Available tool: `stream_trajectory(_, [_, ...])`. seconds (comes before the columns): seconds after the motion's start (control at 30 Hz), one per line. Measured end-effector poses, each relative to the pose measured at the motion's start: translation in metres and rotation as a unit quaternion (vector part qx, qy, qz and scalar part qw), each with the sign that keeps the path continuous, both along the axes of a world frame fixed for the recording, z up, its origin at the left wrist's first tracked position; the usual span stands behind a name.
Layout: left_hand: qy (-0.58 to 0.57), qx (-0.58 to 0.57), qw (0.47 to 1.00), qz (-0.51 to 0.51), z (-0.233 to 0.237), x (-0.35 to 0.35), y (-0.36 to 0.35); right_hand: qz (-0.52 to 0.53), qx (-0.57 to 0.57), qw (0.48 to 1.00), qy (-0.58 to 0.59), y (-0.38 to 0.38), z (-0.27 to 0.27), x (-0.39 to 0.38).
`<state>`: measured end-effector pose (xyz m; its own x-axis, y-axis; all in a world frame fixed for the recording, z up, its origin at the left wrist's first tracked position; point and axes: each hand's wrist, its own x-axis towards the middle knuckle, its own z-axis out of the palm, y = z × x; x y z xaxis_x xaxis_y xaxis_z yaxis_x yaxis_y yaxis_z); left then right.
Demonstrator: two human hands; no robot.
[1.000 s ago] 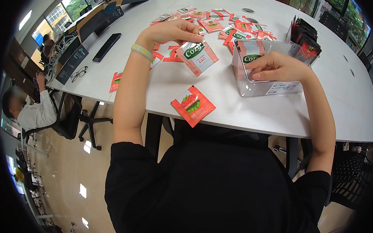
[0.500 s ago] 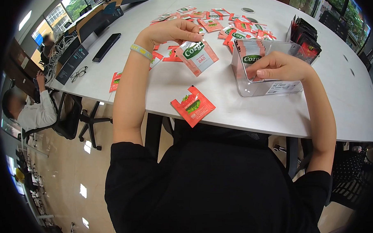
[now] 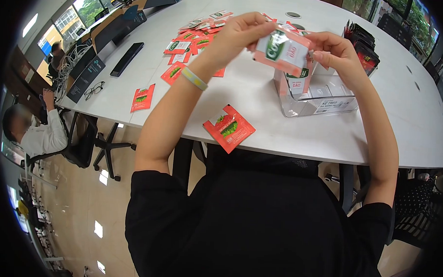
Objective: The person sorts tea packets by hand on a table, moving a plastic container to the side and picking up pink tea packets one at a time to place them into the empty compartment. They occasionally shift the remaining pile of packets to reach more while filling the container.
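Observation:
A pink and white Cozy sachet is held up above the clear plastic box, blurred by motion. My left hand pinches it at its upper left. My right hand has thumb and fingers closed at the sachet's right edge. Inside the box, upright Cozy sachets stand at the left end, partly hidden by the held one. A red sachet lies near the table's front edge, and a pile of red sachets lies behind my left wrist.
The white table also bears a red sachet, glasses, a black phone and black cardboard at the left. Dark packets stand behind the box. A seated person is at the far left.
My left hand has carried its sachet up and right, over the box. My right hand has risen out of the box to the sachet's edge.

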<state>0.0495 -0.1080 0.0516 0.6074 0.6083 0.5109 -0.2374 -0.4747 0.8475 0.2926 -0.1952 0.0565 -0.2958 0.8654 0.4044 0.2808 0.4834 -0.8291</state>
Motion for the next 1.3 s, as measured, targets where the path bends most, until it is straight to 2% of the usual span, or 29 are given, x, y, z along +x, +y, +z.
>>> stream_trajectory(0.07, [0.048,0.031,0.998,-0.02,-0.003,0.006,-0.005,0.01,0.059,0.998,0.006,0.003,-0.002,-0.001])
stream_trajectory(0.1, [0.031,0.025,0.999,-0.024,-0.008,0.011,-0.005,0.011,0.06,0.998,0.005,0.001,-0.001,-0.003])
stream_trajectory(0.2, [0.051,0.021,0.998,0.001,-0.01,0.014,-0.009,0.012,0.008,1.0,0.0,-0.003,0.001,-0.008])
stream_trajectory(0.3, [0.038,0.02,0.999,-0.017,-0.012,0.017,-0.011,0.032,-0.048,0.998,0.018,-0.005,0.002,-0.007])
stream_trajectory(0.37, [0.026,0.031,0.999,-0.019,-0.012,0.017,-0.011,0.019,-0.112,0.993,-0.024,-0.006,0.008,-0.002])
stream_trajectory(0.5, [0.032,0.046,0.997,0.043,-0.005,0.001,0.004,0.068,-0.124,0.99,-0.026,0.003,-0.001,0.008])
stream_trajectory(0.57, [0.011,0.024,0.995,0.093,-0.004,-0.007,0.015,0.041,-0.119,0.989,-0.072,0.001,0.0,0.005])
stream_trajectory(0.7, [-0.015,-0.007,0.989,0.145,-0.005,-0.018,0.034,0.057,-0.106,0.987,-0.106,0.003,-0.004,0.005])
stream_trajectory(0.77, [-0.027,-0.016,0.987,0.159,-0.006,-0.022,0.04,-0.01,-0.095,0.973,-0.212,0.001,-0.006,0.0])
stream_trajectory(0.8, [-0.027,-0.016,0.987,0.159,-0.007,-0.023,0.042,-0.01,-0.096,0.973,-0.212,0.002,-0.007,0.0])
stream_trajectory(0.87, [-0.023,-0.022,0.987,0.159,-0.007,-0.024,0.045,-0.043,-0.022,0.942,-0.332,0.002,-0.009,-0.001])
stream_trajectory(1.0, [-0.017,-0.024,0.987,0.155,-0.008,-0.024,0.046,-0.053,0.01,0.927,-0.371,-0.002,-0.008,-0.005])
stream_trajectory(1.07, [-0.006,-0.02,0.986,0.163,-0.009,-0.024,0.046,-0.09,0.036,0.912,-0.398,-0.003,-0.008,-0.006])
stream_trajectory(1.17, [0.009,-0.036,0.984,0.175,-0.008,-0.027,0.048,-0.122,0.036,0.884,-0.45,-0.006,-0.004,-0.009])
stream_trajectory(1.3, [0.027,-0.03,0.977,0.21,-0.01,-0.035,0.059,-0.137,0.035,0.875,-0.463,-0.005,-0.006,-0.008])
